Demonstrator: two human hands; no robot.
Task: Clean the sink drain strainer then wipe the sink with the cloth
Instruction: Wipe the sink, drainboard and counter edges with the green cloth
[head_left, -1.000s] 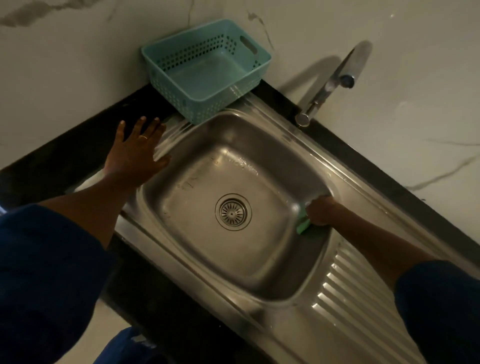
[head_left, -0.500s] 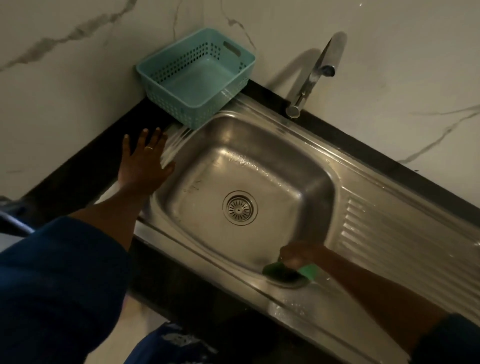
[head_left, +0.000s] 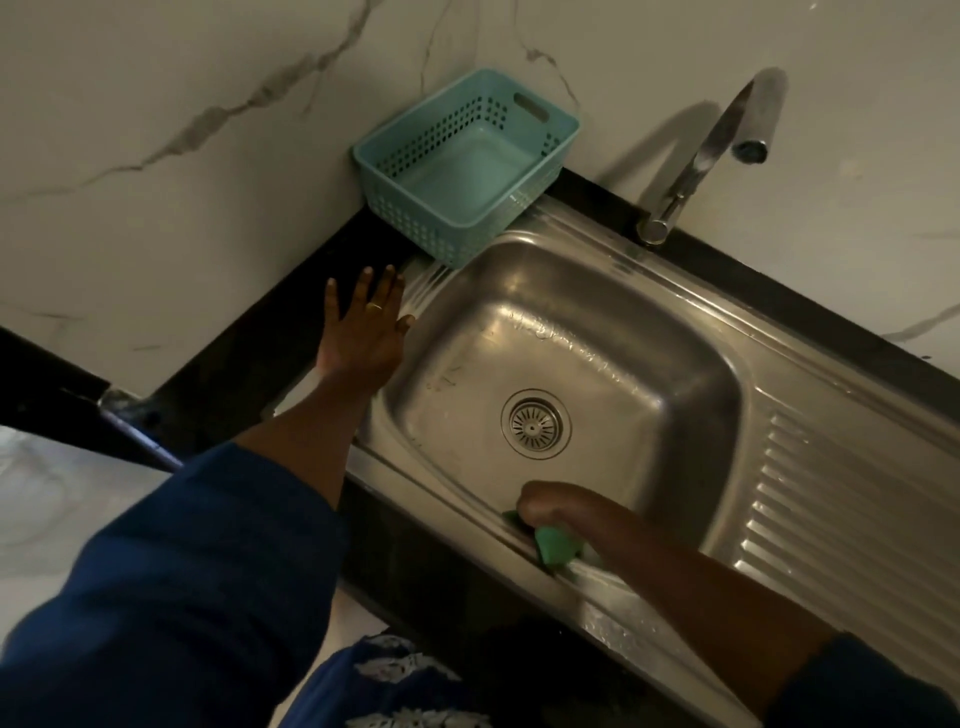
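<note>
A steel sink (head_left: 613, 332) fills the middle of the head view, with its round drain strainer (head_left: 536, 423) seated in the basin floor. My right hand (head_left: 553, 506) is closed on a green cloth (head_left: 555, 545) and presses it against the sink's near rim. Part of the cloth is hidden under the fingers. My left hand (head_left: 366, 327) lies flat with fingers spread on the sink's left edge and the dark counter, holding nothing.
A teal perforated basket (head_left: 415, 208) stands at the back left corner against the marble wall. A chrome tap (head_left: 701, 156) rises behind the basin. The ribbed drainboard (head_left: 852, 519) extends to the right. The black counter (head_left: 249, 358) borders the sink.
My right hand has slid the green cloth from the basin's right wall round to the near rim and leftward along it. The left hand has stayed planted. The camera has shifted.
</note>
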